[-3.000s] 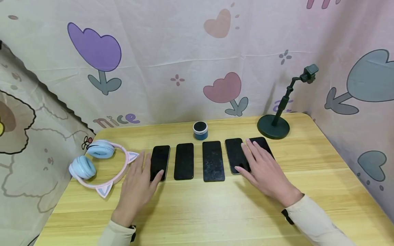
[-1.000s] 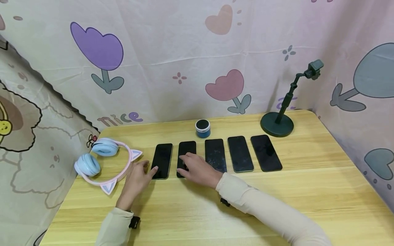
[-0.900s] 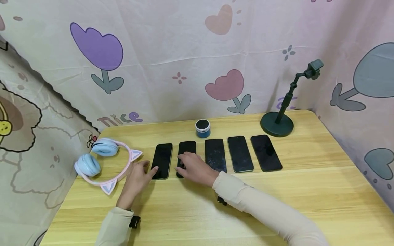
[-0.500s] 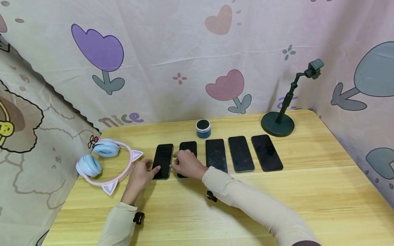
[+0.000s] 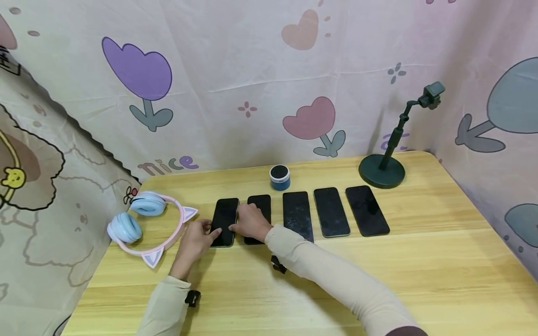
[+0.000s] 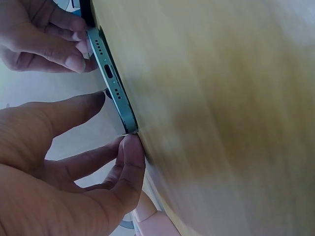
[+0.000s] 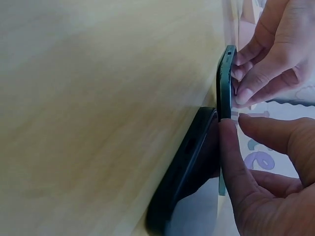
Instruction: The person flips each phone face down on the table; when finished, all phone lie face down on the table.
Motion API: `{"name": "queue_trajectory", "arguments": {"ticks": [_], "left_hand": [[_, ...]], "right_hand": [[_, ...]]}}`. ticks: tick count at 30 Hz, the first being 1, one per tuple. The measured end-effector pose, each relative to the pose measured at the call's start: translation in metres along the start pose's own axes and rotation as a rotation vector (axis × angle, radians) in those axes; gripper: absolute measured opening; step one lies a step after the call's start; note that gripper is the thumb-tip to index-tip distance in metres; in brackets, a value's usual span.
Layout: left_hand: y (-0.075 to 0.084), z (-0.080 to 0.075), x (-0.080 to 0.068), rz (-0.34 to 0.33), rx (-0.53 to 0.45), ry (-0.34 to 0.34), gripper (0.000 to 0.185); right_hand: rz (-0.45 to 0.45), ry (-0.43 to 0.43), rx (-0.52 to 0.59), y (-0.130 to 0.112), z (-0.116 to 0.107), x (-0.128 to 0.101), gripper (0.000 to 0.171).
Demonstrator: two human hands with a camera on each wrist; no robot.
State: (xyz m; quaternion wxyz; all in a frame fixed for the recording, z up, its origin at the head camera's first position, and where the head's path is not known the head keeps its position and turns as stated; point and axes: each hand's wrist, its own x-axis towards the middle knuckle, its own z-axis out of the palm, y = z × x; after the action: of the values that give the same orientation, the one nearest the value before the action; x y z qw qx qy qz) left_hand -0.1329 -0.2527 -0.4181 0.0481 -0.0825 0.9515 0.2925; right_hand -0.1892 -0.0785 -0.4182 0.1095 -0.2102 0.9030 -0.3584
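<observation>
Five dark phones lie in a row on the wooden table [image 5: 378, 280]. My left hand [image 5: 208, 232] and right hand [image 5: 237, 227] both hold the near end of the leftmost phone [image 5: 224, 212]. In the left wrist view its teal bottom edge [image 6: 110, 81] with the charging port shows; the left hand [image 6: 115, 118] pinches its corner between thumb and finger, with the right hand [image 6: 49, 44] at the other corner. In the right wrist view the right hand [image 7: 236, 123] pinches the phone [image 7: 225, 83], and the left hand [image 7: 275, 54] holds it beyond. My right palm covers part of the second phone [image 5: 261, 203].
Three more phones [image 5: 297, 214] [image 5: 331, 212] [image 5: 367, 210] lie to the right. A small blue speaker [image 5: 279, 177] stands behind the row, a dark phone stand [image 5: 381, 170] at the back right, cat-ear headphones [image 5: 138, 219] at the left. Printed cloth hangs behind and beside the table.
My right hand has crossed from the two right-hand phones, over the second phone, to the leftmost one. The left hand has curled its fingers onto that phone's near corner.
</observation>
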Motion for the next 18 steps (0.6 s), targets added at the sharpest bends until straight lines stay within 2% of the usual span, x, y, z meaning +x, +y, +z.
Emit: {"name": "queue_trajectory", "arguments": {"ticks": [9,18], "left_hand": [[0.0022,0.0012,0.0019,-0.017,-0.016,-0.005,0.048],[0.0028,0.0019,0.0003,-0.039,-0.024,0.014,0.048]], "right_hand": [[0.068,-0.008,-0.029,-0.0026,0.0009,0.0049,0.031],[0.069,-0.006,-0.008,-0.003,0.0058,0.0061,0.034]]}}
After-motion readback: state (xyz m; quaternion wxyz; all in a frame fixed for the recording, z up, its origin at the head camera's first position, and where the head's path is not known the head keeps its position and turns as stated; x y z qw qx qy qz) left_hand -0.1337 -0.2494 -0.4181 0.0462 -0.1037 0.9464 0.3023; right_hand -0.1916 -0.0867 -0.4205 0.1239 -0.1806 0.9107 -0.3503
